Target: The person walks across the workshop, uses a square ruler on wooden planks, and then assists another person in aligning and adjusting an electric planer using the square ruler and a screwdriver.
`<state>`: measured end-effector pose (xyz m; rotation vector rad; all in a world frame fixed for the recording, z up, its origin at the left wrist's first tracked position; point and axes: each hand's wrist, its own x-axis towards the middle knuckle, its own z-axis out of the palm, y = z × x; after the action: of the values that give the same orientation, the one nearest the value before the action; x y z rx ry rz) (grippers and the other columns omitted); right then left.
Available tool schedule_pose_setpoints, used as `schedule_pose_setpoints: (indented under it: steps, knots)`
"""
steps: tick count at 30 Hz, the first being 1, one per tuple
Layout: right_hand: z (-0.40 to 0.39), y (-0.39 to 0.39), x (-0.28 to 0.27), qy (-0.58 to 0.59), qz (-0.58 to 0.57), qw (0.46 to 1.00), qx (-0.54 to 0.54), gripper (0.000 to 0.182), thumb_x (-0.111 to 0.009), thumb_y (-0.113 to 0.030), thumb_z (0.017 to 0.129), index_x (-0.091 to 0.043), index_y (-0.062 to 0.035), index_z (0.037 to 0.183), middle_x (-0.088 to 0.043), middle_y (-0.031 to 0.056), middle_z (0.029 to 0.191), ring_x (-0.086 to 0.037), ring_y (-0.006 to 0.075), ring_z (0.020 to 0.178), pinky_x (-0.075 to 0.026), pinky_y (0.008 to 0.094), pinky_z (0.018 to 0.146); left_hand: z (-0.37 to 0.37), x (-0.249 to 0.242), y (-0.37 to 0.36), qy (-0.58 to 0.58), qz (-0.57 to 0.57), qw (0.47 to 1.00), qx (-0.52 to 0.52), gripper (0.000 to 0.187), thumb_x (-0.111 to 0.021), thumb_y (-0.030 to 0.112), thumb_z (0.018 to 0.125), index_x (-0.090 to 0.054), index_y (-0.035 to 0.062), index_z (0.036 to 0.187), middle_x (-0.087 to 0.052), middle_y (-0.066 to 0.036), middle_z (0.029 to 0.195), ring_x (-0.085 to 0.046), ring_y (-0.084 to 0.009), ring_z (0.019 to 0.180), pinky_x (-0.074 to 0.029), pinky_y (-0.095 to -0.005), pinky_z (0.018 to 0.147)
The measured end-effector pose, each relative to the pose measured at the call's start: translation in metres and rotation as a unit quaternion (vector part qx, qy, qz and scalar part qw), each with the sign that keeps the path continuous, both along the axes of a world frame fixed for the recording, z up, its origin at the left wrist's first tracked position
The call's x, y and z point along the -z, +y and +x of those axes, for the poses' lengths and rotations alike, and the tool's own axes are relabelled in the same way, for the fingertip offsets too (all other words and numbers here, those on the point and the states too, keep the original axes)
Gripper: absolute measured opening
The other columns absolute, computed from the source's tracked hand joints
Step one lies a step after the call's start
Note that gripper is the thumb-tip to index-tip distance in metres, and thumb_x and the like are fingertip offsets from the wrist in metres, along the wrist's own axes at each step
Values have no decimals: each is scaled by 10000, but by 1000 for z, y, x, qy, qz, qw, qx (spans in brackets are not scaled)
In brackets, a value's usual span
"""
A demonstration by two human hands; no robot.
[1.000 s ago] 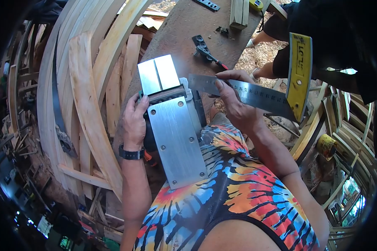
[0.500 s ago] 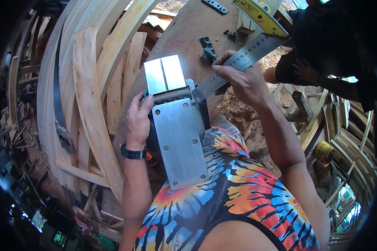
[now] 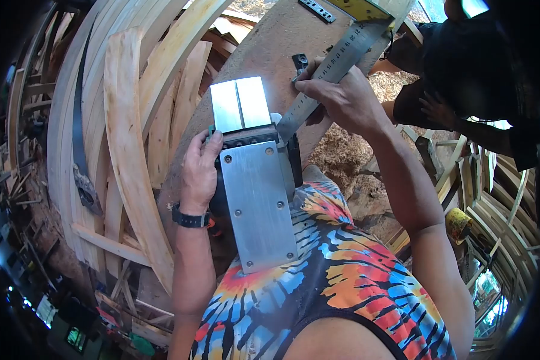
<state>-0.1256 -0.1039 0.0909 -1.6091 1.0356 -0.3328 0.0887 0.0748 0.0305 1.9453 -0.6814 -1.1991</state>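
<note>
A metal-faced power tool [image 3: 259, 204] rests against my lap, its screwed flat plate turned up and a shiny grooved plate [image 3: 241, 103] at its far end. My left hand [image 3: 199, 171], with a dark watch on the wrist, grips the tool's left side, thumb at the edge near the gap between the plates. In my right hand [image 3: 345, 99] is the steel blade of a set square [image 3: 341, 55] with a yellow handle [image 3: 366, 8]. The blade's near end touches the tool's right edge beside the gap.
Long curved wood pieces [image 3: 123, 132] lie to the left. On the brown board [image 3: 264, 51] are a black slotted bar [image 3: 317, 11] and a small black clamp part [image 3: 300, 61]. Another person [image 3: 474, 66] stands at upper right, near more timber [image 3: 504, 210] and a yellow container [image 3: 458, 225].
My right hand and the set square have moved slightly up, the blade now steeper, with the yellow handle nearer the top edge. The gap between the tool's plates looks narrower.
</note>
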Motion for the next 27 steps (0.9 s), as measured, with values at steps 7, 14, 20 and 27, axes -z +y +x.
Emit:
schedule_pose_setpoints:
  steps: [7, 14, 20, 27]
  knots:
    - [14, -10, -1, 48, -7, 998, -29, 267, -607, -171, 883, -640, 82, 962, -666, 163, 787, -709, 214, 663, -616, 310, 556, 3, 7, 3, -26, 4, 1000, 16, 595, -564, 473, 959, -574, -55, 1232, -690, -144, 976, -650, -186, 918, -491, -321, 835]
    - [20, -12, -1, 61, -64, 994, -62, 286, -543, -147, 870, -661, 95, 967, -660, 169, 703, -710, 230, 630, -598, 345, 564, 1, 1, 1, -32, 3, 999, 13, 579, -559, 466, 967, -579, -56, 1216, -696, -152, 984, -658, -193, 930, -494, -323, 839]
    - [25, -7, -4, 78, -51, 995, -39, 277, -528, -136, 856, -664, 94, 930, -650, 174, 650, -704, 239, 608, -585, 348, 566, 0, -2, -1, -19, 1, 1000, 14, 559, -560, 446, 973, -576, -57, 1217, -697, -150, 988, -656, -183, 930, -495, -320, 837]
    - [30, -4, -7, 106, -46, 991, -73, 228, -555, -155, 880, -593, 68, 907, -635, 130, 711, -686, 183, 571, -566, 286, 486, -4, -7, -3, -30, 12, 999, 21, 559, -555, 444, 976, -575, -58, 1221, -698, -145, 980, -654, -181, 916, -495, -319, 829]
